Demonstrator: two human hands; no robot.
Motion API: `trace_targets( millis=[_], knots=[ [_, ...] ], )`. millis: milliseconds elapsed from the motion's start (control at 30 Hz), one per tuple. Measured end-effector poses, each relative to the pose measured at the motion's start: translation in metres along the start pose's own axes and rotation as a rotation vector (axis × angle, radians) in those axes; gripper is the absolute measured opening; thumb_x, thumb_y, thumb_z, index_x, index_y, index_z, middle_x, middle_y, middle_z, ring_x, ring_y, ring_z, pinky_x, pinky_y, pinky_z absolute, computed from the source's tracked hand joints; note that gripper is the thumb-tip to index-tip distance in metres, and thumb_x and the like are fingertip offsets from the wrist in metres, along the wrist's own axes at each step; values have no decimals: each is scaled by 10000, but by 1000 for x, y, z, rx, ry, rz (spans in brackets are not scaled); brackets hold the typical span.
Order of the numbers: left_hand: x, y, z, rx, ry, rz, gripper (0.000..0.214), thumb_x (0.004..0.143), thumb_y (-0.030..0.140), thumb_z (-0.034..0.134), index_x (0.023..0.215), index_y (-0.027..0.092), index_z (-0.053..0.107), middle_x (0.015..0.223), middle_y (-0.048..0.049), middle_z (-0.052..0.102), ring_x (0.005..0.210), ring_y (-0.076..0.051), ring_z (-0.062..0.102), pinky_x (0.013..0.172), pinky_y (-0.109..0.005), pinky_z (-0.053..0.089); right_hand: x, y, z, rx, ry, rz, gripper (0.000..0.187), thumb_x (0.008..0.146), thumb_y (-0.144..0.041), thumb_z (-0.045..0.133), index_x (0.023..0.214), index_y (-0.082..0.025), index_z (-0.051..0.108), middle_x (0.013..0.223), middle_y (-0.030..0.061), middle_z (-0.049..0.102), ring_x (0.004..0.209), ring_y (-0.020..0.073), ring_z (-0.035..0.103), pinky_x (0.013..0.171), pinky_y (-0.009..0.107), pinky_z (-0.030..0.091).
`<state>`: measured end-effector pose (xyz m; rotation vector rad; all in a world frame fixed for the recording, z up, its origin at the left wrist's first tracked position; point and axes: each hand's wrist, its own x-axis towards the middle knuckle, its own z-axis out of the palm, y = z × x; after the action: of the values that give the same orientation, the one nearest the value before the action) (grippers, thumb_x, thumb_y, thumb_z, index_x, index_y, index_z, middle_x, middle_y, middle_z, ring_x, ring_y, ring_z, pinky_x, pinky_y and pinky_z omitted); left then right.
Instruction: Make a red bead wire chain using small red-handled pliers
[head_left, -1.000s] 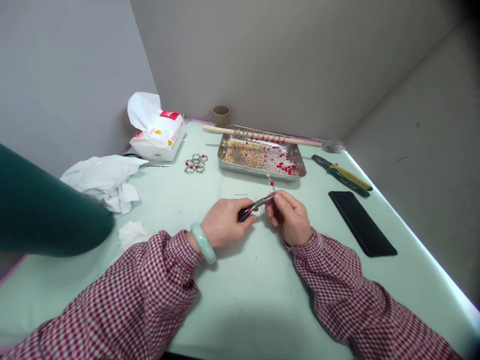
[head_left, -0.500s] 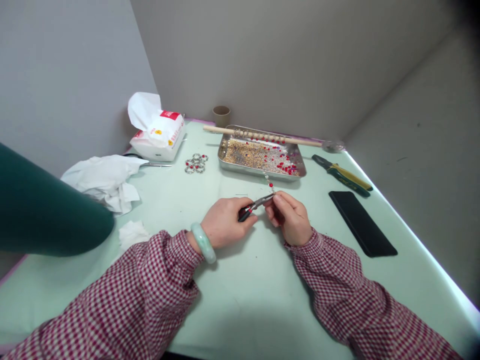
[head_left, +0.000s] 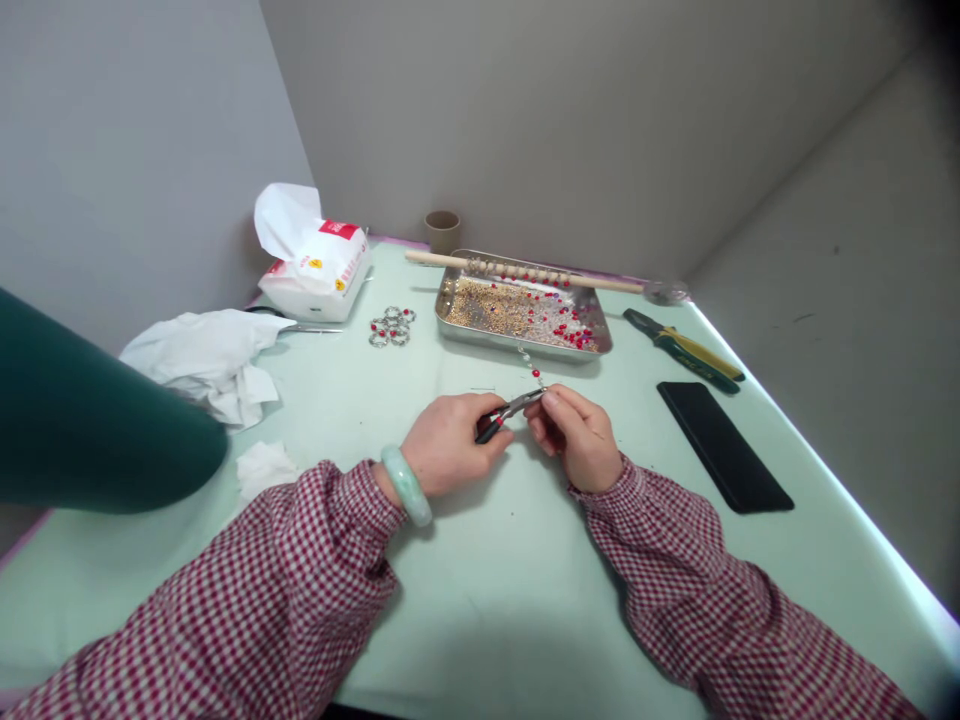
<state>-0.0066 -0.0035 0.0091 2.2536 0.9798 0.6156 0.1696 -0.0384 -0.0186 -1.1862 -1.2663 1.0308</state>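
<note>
My left hand (head_left: 454,442) is closed round a pair of small pliers (head_left: 504,413) with dark handles, red near the joint. Their jaws point right and meet the fingertips of my right hand (head_left: 576,432). Thumb and forefinger of that hand pinch one end of a thin beaded strand (head_left: 535,373). The strand carries a red bead and small clear ones, and sticks up past the plier tips toward the tray. Fingers hide the pinched end. Just beyond lies a metal tray (head_left: 487,344) holding gold, clear and red beads.
A wooden stick (head_left: 622,285) strung with beaded loops lies across the tray. Several beaded rings (head_left: 391,328) sit left of it. Green-yellow pliers (head_left: 686,352) and a black flat case (head_left: 724,447) lie right. Left are tissues (head_left: 319,275), a white cloth (head_left: 202,355) and a dark green cylinder (head_left: 97,420).
The free end of the beaded strand has swung slightly left. My right hand has shifted a little left, while the pliers stay nearly in place.
</note>
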Motion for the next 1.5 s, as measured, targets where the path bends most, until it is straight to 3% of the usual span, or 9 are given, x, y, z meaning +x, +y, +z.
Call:
trace_targets(
  millis=[600,1400,1500],
  knots=[
    [1,2,-2,-123,-37,32,115,822,255,571,784,154,611,627,38,497,584,-105,407,568,-237,311,-2,2,-2,63,-55,-34,257,916,-320,483,768,-167,628,558,-26,525,434,73,412,397,216,293],
    [2,-3,-3,-31,-25,24,112,811,251,577,842,166,643,697,11,597,604,-118,468,583,-241,359,-1,-1,-3,-138,-43,-78,252,914,-271,451,723,-172,582,557,-35,497,439,85,408,428,242,305],
    [2,-3,-2,-18,-16,19,123,818,254,573,853,166,651,708,10,608,612,-118,479,588,-244,359,-1,1,-1,-125,-22,-84,179,917,-273,449,886,-174,594,555,-50,495,433,86,402,429,235,311]
  ],
)
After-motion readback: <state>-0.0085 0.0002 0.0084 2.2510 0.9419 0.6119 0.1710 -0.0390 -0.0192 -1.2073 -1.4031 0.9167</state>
